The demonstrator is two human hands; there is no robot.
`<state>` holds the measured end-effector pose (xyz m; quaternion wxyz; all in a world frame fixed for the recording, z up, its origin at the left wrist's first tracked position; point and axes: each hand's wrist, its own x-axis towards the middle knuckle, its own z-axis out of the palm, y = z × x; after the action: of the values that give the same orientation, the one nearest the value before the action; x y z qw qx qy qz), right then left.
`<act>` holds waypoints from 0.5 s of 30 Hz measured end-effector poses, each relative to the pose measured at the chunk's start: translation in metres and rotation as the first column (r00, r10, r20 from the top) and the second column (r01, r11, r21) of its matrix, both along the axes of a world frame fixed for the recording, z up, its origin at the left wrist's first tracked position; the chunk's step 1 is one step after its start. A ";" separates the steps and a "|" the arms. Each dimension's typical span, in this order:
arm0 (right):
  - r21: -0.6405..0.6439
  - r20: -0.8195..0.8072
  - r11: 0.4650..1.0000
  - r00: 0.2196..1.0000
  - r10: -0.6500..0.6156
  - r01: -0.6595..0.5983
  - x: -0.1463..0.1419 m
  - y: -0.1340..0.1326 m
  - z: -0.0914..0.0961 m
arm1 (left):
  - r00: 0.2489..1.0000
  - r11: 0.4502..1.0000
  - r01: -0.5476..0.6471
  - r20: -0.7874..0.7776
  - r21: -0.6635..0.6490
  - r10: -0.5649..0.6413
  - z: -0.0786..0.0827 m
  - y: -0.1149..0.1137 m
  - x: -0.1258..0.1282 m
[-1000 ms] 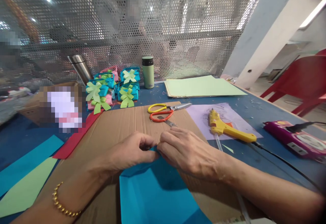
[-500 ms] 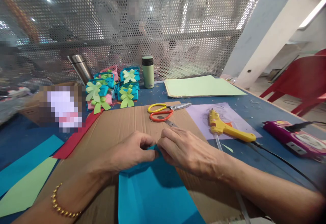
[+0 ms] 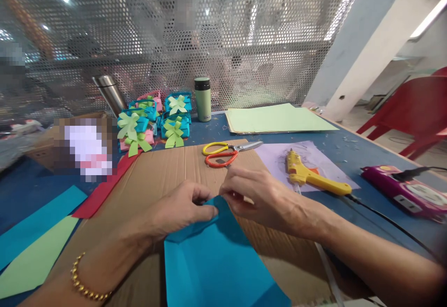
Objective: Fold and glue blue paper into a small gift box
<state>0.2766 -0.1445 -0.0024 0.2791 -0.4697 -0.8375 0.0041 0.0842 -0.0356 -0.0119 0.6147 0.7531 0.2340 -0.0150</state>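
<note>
A sheet of blue paper point(image 3: 213, 265) lies at the front over a brown cardboard sheet point(image 3: 160, 172), its far edge folded and lifted. My left hand point(image 3: 185, 207) grips that raised edge, the thumb on the near side and the fingers behind. At the far right corner, my right hand point(image 3: 258, 195) pinches the paper between thumb and fingertips. Past the hands lie scissors point(image 3: 223, 158) with one yellow and one orange handle. A small blade beside them is mostly hidden by my right hand.
A yellow glue gun point(image 3: 310, 174) rests on purple paper point(image 3: 272, 158), its cord trailing right past a purple power strip point(image 3: 405, 188). Behind stand a green tumbler point(image 3: 203, 99), a steel flask point(image 3: 110, 95), small paper boxes with bows point(image 3: 174, 130), and pale green sheets point(image 3: 279, 118).
My right hand has lifted and shifted slightly right, its fingers opening a little from the fold. The blue paper has moved slightly right. My left hand stays nearly still.
</note>
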 end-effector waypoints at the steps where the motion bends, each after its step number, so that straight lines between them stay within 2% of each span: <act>1: -0.004 0.041 1.000 0.999 0.005 -0.005 -0.002 -0.001 -0.001 | 1.000 1.000 0.001 0.001 0.013 -0.001 0.000 0.001 0.000; 3: 0.022 0.134 1.000 0.991 -0.005 0.003 -0.005 -0.003 -0.001 | 1.000 1.000 -0.002 -0.002 0.012 0.002 -0.001 0.001 0.000; 5: 0.049 0.214 0.999 0.977 -0.021 0.011 -0.008 -0.004 -0.001 | 1.000 0.999 -0.002 -0.002 -0.048 0.002 -0.001 0.001 -0.001; 9: 0.073 0.287 0.997 0.957 -0.035 0.015 -0.011 -0.005 -0.001 | 1.000 0.992 -0.017 0.018 -0.123 0.019 -0.002 -0.001 -0.002; 15: 0.030 0.281 1.000 0.960 -0.005 -0.003 -0.016 -0.005 -0.004 | 0.999 0.999 0.029 0.027 -0.019 -0.028 -0.002 -0.001 -0.001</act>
<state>0.2607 -0.1490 -0.0065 0.1644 -0.4617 -0.8684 -0.0756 0.0830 -0.0364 -0.0141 0.6247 0.7506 0.2149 -0.0162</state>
